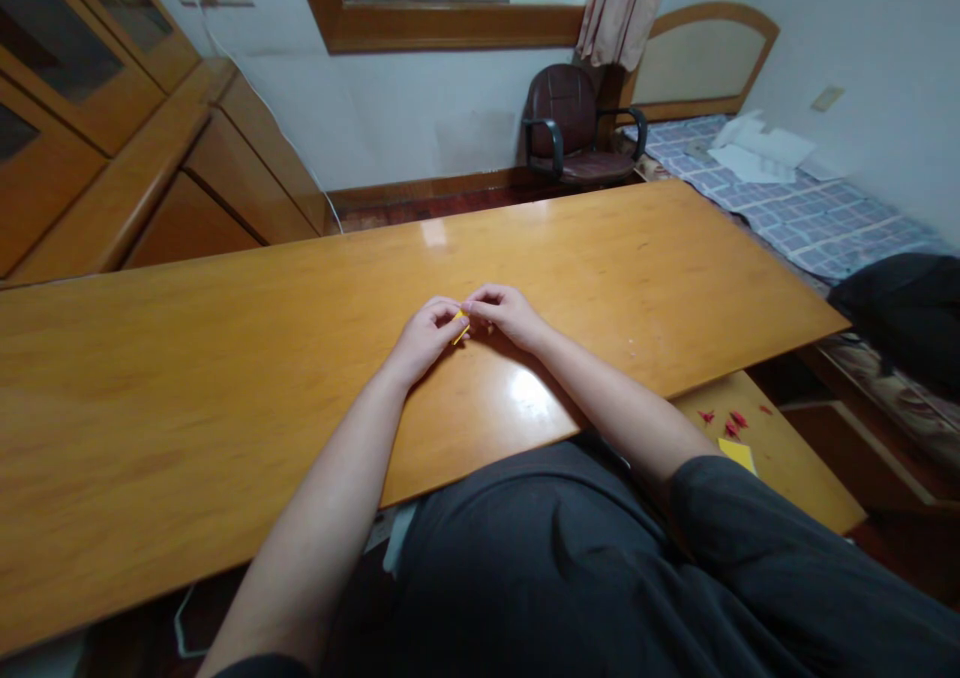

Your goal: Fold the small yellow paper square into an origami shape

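Between my two hands, just above the wooden table (pixel 247 378), is a small folded piece of yellow paper (pixel 460 328). My left hand (pixel 429 335) pinches it between thumb and fingers. My right hand (pixel 510 315) has its thumb and index finger closed together at the paper's upper right edge. Fingers cover much of the paper, so its full shape is hidden. Both forearms rest near the table's front edge.
On a lower board (pixel 787 458) at the right lie several small red folded paper pieces (pixel 738 419) and a yellow paper sheet (pixel 738 454). Beyond the table stand a brown armchair (pixel 566 123) and a bed (pixel 810 208) with a black bag (pixel 904 308). Wooden cabinets (pixel 225 173) line the left.
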Demonstrator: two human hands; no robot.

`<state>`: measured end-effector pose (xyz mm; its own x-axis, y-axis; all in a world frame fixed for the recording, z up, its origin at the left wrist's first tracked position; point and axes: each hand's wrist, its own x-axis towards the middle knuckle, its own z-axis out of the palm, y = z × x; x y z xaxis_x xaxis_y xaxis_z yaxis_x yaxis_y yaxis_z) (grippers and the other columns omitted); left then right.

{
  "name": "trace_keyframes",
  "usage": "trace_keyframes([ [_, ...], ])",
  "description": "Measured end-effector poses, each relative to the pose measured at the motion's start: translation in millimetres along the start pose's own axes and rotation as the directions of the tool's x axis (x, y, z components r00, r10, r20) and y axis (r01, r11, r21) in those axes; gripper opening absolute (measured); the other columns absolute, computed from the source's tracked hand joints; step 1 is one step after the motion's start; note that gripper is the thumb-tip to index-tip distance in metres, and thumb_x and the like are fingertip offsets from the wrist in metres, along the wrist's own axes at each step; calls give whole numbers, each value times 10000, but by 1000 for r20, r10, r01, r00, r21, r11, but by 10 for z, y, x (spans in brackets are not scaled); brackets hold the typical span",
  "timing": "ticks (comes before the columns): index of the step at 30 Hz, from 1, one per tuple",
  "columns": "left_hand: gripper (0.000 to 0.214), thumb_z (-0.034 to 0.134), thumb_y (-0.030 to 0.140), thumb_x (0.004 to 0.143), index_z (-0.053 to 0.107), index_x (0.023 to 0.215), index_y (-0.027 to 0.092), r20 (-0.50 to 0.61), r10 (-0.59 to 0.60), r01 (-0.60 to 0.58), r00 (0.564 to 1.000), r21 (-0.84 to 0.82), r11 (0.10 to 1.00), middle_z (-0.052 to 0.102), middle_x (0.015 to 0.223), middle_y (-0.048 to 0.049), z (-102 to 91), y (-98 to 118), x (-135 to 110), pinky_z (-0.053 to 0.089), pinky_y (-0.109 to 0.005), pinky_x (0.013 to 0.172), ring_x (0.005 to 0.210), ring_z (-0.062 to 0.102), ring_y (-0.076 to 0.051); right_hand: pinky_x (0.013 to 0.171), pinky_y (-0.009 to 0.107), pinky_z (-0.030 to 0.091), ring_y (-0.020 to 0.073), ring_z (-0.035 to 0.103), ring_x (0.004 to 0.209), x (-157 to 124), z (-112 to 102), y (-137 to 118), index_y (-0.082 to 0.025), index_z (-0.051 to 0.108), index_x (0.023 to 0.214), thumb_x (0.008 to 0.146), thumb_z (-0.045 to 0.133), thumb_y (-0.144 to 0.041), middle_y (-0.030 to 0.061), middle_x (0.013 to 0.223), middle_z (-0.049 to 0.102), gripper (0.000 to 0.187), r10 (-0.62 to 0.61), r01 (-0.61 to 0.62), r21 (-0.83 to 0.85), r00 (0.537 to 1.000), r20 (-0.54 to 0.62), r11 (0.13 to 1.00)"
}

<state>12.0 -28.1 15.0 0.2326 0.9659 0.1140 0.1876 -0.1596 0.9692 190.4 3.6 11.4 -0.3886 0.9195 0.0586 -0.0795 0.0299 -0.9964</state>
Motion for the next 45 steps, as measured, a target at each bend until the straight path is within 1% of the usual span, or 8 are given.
trace_keyframes([
  [3,209,723,356,804,661,860,164,2,-64,64,998,-119,991,654,904,-41,23,-29,-4,542,-233,612,699,639,-117,499,207,366,80,483,531,9,12,-3,-149,643,758,729,764,-446,-35,598,587,323,-9,9,13,999,-43,1000],
  [7,351,761,333,776,562,1019,176,5,-175,169,985,-273,947,705,836,-30,43,-74,-2,561,-238,653,705,696,-130,488,210,344,73,443,512,12,15,-21,-159,628,773,719,761,-463,-54,587,547,336,-17,21,37,993,-117,999],
  [14,480,791,331,759,522,1133,195,-60,-151,117,987,-380,917,721,891,-30,30,-76,26,602,-291,695,742,735,-159,488,213,333,76,430,512,7,-2,-41,-172,601,790,735,742,-524,-65,572,514,383,-21,29,45,985,-169,999],
  [19,442,778,355,771,528,1095,190,-83,-113,75,990,-368,927,731,887,-35,12,-101,36,608,-303,700,734,734,-158,491,211,337,77,433,506,10,-20,-28,-169,601,791,728,750,-518,-67,554,518,384,-33,40,52,991,-133,998],
  [24,427,746,372,795,511,1106,196,-113,-65,32,991,-270,962,711,835,-15,19,-127,35,605,-301,709,714,732,-152,525,206,390,79,487,552,10,-28,-24,-167,616,815,686,794,-497,-45,633,584,396,-21,25,39,996,-86,999],
  [30,372,712,366,816,517,1084,198,-110,-14,-5,994,-168,986,682,865,-8,41,-146,34,606,-293,707,691,707,-123,519,207,439,91,539,566,-2,-6,21,-157,672,871,741,755,-512,-17,690,629,386,-27,25,-49,998,-49,998],
  [38,355,722,384,815,535,1047,192,-108,-10,-10,994,-188,982,684,847,-8,44,-139,21,610,-300,711,688,708,-129,514,200,434,92,547,585,11,-5,55,-149,681,812,757,745,-500,-7,706,636,362,-81,75,-88,995,-66,993],
  [45,365,721,431,826,508,1010,198,-107,-28,4,994,-221,975,689,814,-2,47,-124,12,605,-295,672,665,714,-139,473,199,416,97,538,548,-6,1,8,-155,673,843,723,766,-526,-23,631,618,401,-18,17,-22,999,-38,1000],
])
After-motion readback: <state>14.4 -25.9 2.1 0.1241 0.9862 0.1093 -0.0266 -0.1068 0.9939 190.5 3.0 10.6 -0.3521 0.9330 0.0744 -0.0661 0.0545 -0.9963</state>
